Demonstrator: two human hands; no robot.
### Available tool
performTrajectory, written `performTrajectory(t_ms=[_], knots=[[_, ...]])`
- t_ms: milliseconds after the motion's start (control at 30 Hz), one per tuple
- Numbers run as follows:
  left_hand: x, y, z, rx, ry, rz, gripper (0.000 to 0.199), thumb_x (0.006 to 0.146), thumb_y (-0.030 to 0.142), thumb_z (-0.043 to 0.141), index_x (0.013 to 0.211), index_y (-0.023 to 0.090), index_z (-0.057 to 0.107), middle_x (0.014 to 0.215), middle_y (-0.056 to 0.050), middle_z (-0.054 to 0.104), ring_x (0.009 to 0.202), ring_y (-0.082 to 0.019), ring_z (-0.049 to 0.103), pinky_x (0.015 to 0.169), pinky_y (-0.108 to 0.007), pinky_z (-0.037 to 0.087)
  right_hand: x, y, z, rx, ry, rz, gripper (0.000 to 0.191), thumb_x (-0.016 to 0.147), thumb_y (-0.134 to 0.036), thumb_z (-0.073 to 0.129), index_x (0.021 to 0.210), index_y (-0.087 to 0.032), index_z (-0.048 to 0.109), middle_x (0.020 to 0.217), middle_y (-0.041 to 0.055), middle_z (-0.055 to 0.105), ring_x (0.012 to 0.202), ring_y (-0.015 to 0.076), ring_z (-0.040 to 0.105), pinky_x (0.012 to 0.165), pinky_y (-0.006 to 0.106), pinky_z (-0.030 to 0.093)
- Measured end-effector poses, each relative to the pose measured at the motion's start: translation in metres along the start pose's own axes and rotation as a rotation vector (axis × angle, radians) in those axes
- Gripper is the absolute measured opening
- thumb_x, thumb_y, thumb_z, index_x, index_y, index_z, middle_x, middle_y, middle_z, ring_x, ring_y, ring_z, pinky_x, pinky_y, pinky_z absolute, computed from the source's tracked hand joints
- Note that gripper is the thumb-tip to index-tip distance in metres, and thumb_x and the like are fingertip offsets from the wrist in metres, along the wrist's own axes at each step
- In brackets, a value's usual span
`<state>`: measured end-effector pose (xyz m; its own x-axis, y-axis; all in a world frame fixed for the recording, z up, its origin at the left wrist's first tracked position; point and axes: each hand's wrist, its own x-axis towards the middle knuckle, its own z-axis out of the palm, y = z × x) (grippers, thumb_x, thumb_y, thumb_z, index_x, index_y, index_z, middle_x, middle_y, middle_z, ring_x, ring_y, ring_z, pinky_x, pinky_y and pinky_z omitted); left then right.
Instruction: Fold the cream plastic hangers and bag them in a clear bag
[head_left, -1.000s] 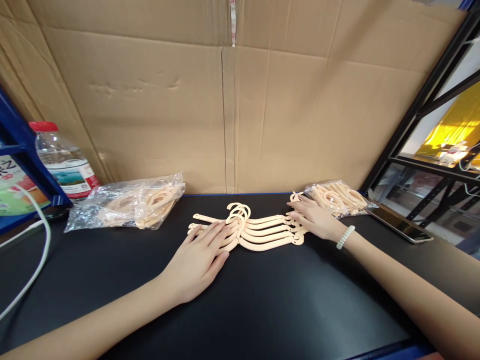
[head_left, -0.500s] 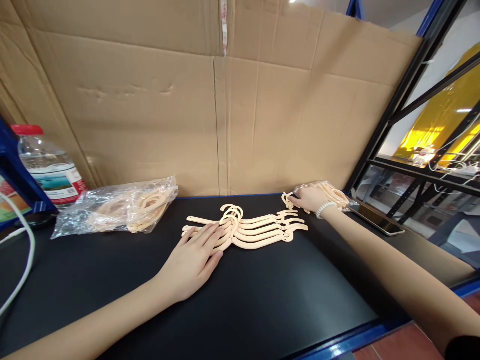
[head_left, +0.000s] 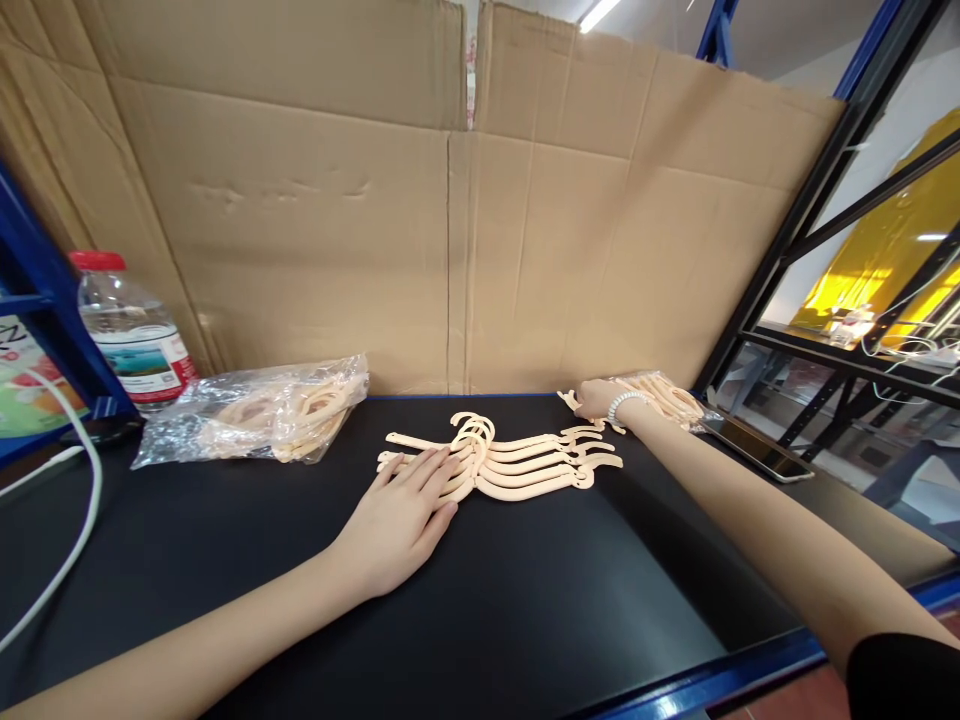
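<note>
Several beige plastic folding hangers (head_left: pixel 525 468) lie overlapped in a row on the black table, their hooks bunched at the middle. My left hand (head_left: pixel 405 520) rests on their left arms, fingers stretched out and palm down. At the back right, my right hand (head_left: pixel 596 400), with a pearl bracelet at its wrist, has its fingers curled around a beige folding hanger (head_left: pixel 568 399). Much of that hanger is hidden by the hand. Just behind the right wrist lies a clear bag of beige hangers (head_left: pixel 664 398).
A second clear bag of hangers (head_left: pixel 281 412) is at the back left, beside a red-capped water bottle (head_left: pixel 142 345). A phone (head_left: pixel 757 447) lies at the right. Cardboard (head_left: pixel 337 240) walls the back; a white cable (head_left: pixel 94 500) curves at the left edge.
My right hand has shifted slightly left over the beige hanger and covers more of it. My left hand stays on the row. The camera view has tilted and moved a little.
</note>
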<state>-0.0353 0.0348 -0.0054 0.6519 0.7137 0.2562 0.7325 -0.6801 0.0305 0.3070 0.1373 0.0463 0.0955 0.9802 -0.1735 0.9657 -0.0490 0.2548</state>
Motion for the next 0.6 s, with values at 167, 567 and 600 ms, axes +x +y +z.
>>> performTrajectory(t_ms=[167, 567, 600], knots=[[0.001, -0.001, 0.002, 0.011, -0.017, -0.012, 0.048, 0.098, 0.038, 0.033, 0.141, 0.018, 0.044, 0.150, -0.010, 0.041, 0.139, -0.030, 0.035, 0.109, -0.053, 0.032, 0.011, 0.001, 0.002, 0.016, -0.015, -0.029, 0.025, 0.095, -0.032, 0.060, 0.112, -0.014, 0.060, 0.112, 0.0084, 0.061, 0.095, 0.0210, 0.062, 0.082, 0.040, 0.054], [0.001, 0.000, 0.000, 0.004, -0.045, -0.040, 0.047, 0.098, 0.037, 0.033, 0.141, 0.021, 0.043, 0.150, -0.007, 0.041, 0.139, -0.028, 0.035, 0.112, -0.053, 0.029, 0.021, -0.026, 0.009, 0.133, 0.194, -0.152, 0.023, 0.096, -0.030, 0.059, 0.113, -0.016, 0.060, 0.116, 0.0083, 0.060, 0.102, 0.0222, 0.060, 0.088, 0.042, 0.052], [0.001, 0.000, 0.000, 0.003, -0.044, -0.040, 0.047, 0.098, 0.037, 0.033, 0.141, 0.021, 0.043, 0.150, -0.007, 0.041, 0.139, -0.028, 0.035, 0.111, -0.053, 0.029, 0.022, -0.027, 0.009, 0.142, 0.204, -0.153, 0.023, 0.096, -0.030, 0.059, 0.113, -0.016, 0.060, 0.116, 0.0083, 0.060, 0.102, 0.0222, 0.060, 0.088, 0.042, 0.052]])
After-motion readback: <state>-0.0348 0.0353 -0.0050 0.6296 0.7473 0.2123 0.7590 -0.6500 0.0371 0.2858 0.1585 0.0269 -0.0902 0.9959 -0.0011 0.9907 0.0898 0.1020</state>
